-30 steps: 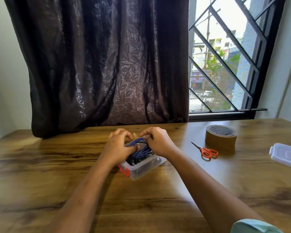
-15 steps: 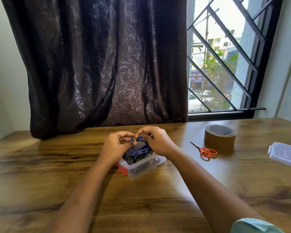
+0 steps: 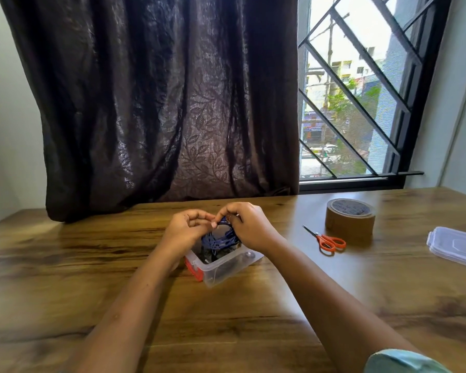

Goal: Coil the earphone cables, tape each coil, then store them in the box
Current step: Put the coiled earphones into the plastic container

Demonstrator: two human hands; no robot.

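A small clear plastic box (image 3: 228,267) with a red latch stands on the wooden table (image 3: 65,278) in front of me. Dark cables lie inside it. Just above the box hangs a coil of blue earphone cable (image 3: 221,238). My left hand (image 3: 186,231) pinches the coil's top from the left, fingers curled. My right hand (image 3: 249,227) grips the same coil from the right, its fingers curled over the cable's top. Part of the coil is hidden behind my hands.
A roll of brown tape (image 3: 350,215) stands to the right, with orange-handled scissors (image 3: 327,240) in front of it. The clear box lid (image 3: 456,244) lies near the right edge. A dark curtain (image 3: 159,103) and a barred window (image 3: 361,90) are behind the table.
Both hands have lifted the blue coil slightly, from down in the box to just above its rim, and drawn closer together at the coil's top.
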